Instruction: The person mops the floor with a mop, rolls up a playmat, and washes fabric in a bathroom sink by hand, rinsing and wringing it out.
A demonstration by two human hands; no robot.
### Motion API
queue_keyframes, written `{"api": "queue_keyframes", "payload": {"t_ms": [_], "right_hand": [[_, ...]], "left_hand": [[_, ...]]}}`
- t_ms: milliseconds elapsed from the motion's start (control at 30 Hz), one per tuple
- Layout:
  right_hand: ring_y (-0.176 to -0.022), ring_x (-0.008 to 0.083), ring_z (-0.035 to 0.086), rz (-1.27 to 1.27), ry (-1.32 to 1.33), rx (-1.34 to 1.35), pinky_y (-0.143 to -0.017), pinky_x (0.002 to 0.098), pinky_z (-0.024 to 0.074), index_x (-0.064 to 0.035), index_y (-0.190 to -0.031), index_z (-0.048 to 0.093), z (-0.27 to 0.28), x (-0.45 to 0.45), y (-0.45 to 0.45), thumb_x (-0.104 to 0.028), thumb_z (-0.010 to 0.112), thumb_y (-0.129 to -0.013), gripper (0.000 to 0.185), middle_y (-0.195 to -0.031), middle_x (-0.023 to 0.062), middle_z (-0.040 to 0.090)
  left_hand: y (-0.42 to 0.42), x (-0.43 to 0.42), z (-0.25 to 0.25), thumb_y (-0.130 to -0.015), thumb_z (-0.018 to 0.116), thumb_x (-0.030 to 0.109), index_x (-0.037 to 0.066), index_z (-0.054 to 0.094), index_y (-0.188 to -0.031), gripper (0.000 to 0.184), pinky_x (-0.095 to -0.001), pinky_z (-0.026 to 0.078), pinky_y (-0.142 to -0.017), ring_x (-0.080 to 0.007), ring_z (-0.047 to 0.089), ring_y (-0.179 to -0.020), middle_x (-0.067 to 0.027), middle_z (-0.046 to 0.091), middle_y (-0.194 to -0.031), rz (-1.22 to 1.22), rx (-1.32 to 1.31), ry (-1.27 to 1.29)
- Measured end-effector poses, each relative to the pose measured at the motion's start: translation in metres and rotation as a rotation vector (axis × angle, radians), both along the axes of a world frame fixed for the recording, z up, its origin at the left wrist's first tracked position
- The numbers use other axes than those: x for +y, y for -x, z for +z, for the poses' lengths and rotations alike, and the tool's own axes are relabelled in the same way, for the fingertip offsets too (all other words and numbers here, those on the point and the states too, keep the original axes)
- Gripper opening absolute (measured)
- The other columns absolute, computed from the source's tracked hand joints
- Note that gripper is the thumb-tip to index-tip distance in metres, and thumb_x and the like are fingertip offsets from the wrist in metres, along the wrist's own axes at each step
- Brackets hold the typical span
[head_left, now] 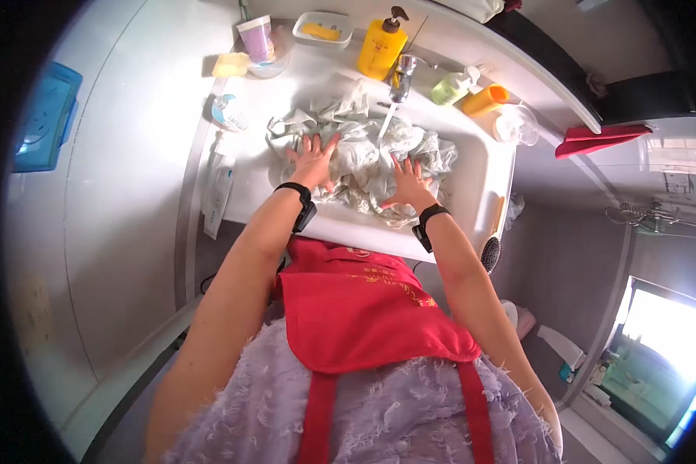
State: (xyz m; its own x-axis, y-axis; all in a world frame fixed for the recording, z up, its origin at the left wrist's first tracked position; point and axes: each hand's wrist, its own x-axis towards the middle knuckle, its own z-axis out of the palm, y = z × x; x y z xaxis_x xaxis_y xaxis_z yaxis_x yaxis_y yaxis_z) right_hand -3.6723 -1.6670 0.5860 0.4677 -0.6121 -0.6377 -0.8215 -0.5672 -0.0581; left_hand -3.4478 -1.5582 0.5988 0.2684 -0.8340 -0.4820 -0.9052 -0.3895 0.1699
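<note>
1. On the far left of the sink, a white tube [219,197] lies along the basin's rim, well apart from my fingers.

2. My left hand [313,164], a black watch [305,210] at its wrist, lies over the left part of the bunched whitish cloth [356,155]. The fingers are spread wide and slightly bent, the thumb out to the right; they touch the folds, and I see no pinch. Whether the palm presses down, I cannot tell.

3. Between my hands, the cloth fills much of the white basin [472,182] in crumpled folds. A stream of water falls onto it from the metal faucet [402,77], just beside the yellow pump bottle [382,48] on the ledge.

4. My right hand [411,185], with a black band [430,224] at the wrist, reaches over the right part of the cloth. Its fingers are parted, the thumb stretched left, and they touch the folds without closing on any that I can see. How firmly they press, I cannot tell.

5. On the right edge of the sink, a hairbrush [493,241] lies near my right forearm, apart from it.
</note>
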Motion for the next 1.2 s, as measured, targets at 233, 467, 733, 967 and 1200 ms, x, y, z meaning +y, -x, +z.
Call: {"api": "queue_keyframes", "payload": {"t_ms": [233, 467, 733, 967, 1200], "right_hand": [[-0.118, 0.0328, 0.054, -0.010, 0.135, -0.086, -0.095, 0.0561, 0.0414, -0.0107, -0.139, 0.039, -0.009, -0.029, -0.007, -0.028, 0.083, -0.062, 0.091, -0.120, 0.0139, 0.061], [-0.109, 0.0354, 0.060, 0.007, 0.010, -0.028, -0.093, 0.0459, 0.0469, -0.0057, -0.105, 0.067, -0.036, -0.008, 0.003, -0.028, 0.069, -0.067, 0.043, -0.111, 0.0193, 0.065], [-0.082, 0.0260, 0.067, -0.176, -0.317, -0.439, -0.074, 0.0359, 0.0519, 0.0028, -0.090, 0.069, 0.052, -0.037, 0.037, -0.020, 0.068, -0.065, 0.035, -0.083, 0.0181, 0.069], [-0.088, 0.0177, 0.063, -0.383, -0.874, -0.757, -0.082, 0.0313, 0.0501, 0.0014, -0.111, 0.064, 0.094, -0.084, 0.048, -0.023, 0.072, -0.070, 0.048, -0.099, 0.0121, 0.069], [-0.124, 0.0399, 0.046, -0.337, 0.309, -0.471, -0.105, 0.0433, 0.0379, -0.0105, -0.143, 0.035, 0.069, -0.094, 0.047, -0.049, 0.072, -0.077, 0.085, -0.138, 0.0234, 0.044]], "left_hand": [[-0.017, -0.019, -0.040, -0.060, 0.083, 0.026, 0.023, 0.006, -0.152, 0.120, -0.0709, 0.016, -0.103, -0.0284, 0.050, -0.117, -0.0088, 0.064, -0.108, -0.088, -0.146, 0.070], [-0.017, -0.003, -0.047, -0.066, 0.069, 0.011, 0.013, 0.064, -0.115, 0.050, -0.0620, 0.023, -0.101, -0.0286, 0.061, -0.099, -0.0108, 0.068, -0.090, -0.101, 0.032, 0.075], [-0.035, 0.013, 0.045, -0.064, 0.076, 0.018, 0.006, 0.068, -0.111, 0.050, -0.0376, 0.048, -0.087, -0.0271, 0.066, -0.094, -0.0148, 0.071, -0.096, 0.005, 0.577, 0.168], [-0.064, -0.009, 0.100, -0.063, 0.074, -0.001, -0.001, 0.060, -0.119, 0.058, -0.0314, 0.050, -0.085, -0.0167, 0.064, -0.086, -0.0098, 0.070, -0.097, 0.047, 0.971, 0.249], [-0.060, -0.022, 0.098, -0.057, 0.088, 0.026, 0.028, 0.027, -0.145, 0.107, -0.0570, 0.041, -0.094, -0.0401, 0.036, -0.125, -0.0158, 0.039, -0.134, 0.190, 0.100, 0.358]]}}
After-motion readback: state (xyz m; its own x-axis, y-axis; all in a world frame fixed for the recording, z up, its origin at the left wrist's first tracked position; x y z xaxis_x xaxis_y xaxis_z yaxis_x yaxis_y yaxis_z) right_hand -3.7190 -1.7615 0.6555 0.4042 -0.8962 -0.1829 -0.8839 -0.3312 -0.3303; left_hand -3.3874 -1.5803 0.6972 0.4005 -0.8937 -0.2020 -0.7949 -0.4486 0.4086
